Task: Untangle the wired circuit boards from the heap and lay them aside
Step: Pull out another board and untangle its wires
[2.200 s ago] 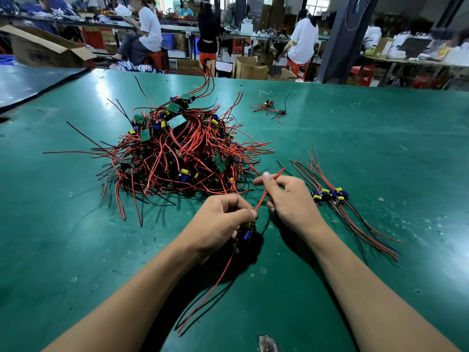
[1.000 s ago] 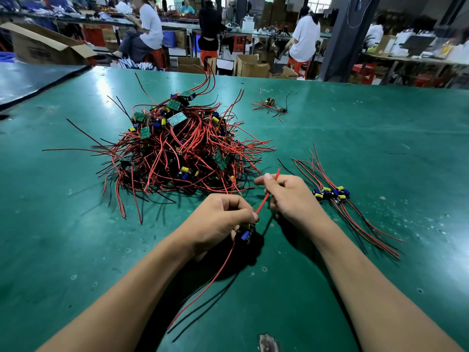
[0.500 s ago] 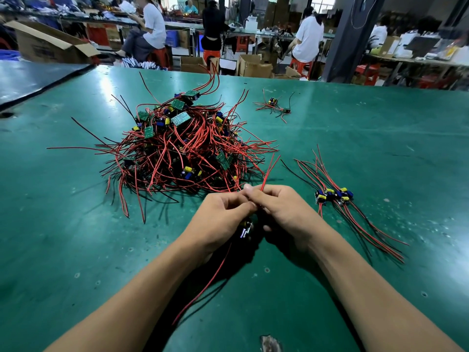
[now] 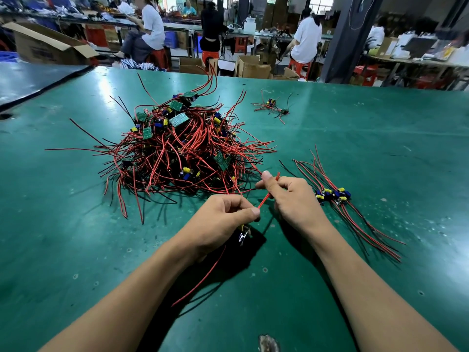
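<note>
Just before the heap [image 4: 182,148], a board [image 4: 243,234] is gripped in the left hand [image 4: 223,219]; its red wire [image 4: 268,196] is pinched by the right hand [image 4: 291,199]. More boards [image 4: 332,194] are laid right of the heap.

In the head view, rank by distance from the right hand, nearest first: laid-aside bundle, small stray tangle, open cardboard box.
1. Laid-aside bundle, just beside the right hand, on its right.
2. Small stray tangle, farther back.
3. Open cardboard box, far back left.

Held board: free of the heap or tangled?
Free: left hand grips board clear of the heap; its red wire ends in the right hand.
</note>
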A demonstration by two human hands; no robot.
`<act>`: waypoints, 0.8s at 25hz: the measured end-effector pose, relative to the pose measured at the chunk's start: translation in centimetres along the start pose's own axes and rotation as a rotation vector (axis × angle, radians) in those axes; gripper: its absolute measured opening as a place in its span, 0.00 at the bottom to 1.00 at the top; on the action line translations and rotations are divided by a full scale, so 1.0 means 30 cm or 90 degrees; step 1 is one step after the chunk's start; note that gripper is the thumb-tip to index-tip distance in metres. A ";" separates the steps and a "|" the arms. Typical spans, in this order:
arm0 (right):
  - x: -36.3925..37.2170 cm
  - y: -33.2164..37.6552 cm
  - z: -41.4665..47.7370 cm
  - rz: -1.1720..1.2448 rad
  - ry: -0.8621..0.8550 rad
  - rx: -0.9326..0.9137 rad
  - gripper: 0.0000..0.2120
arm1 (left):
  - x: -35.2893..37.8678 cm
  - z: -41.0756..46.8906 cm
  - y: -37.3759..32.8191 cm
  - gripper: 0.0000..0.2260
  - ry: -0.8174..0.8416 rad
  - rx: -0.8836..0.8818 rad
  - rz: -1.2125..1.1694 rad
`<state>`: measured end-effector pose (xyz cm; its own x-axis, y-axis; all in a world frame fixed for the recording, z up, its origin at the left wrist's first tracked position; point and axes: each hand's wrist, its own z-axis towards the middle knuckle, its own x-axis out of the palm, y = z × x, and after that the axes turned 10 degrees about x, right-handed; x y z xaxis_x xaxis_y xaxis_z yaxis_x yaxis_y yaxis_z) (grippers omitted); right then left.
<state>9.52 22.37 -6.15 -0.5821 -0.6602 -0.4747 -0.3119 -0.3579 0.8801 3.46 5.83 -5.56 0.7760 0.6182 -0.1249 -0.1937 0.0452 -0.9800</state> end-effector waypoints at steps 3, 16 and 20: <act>-0.009 -0.010 0.018 -0.012 -0.069 -0.020 0.17 | -0.003 0.004 0.003 0.07 0.024 -0.004 0.015; -0.033 0.039 0.002 0.440 0.088 0.246 0.44 | 0.013 0.015 -0.009 0.26 -0.083 -0.118 -0.157; -0.008 0.051 -0.027 0.255 0.024 0.185 0.25 | 0.013 0.019 -0.014 0.31 -0.076 -0.140 -0.253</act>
<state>9.80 21.44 -4.70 -0.6733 -0.7332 -0.0948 -0.2694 0.1239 0.9550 3.50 6.49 -5.12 0.6876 0.6726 0.2734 0.2469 0.1375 -0.9592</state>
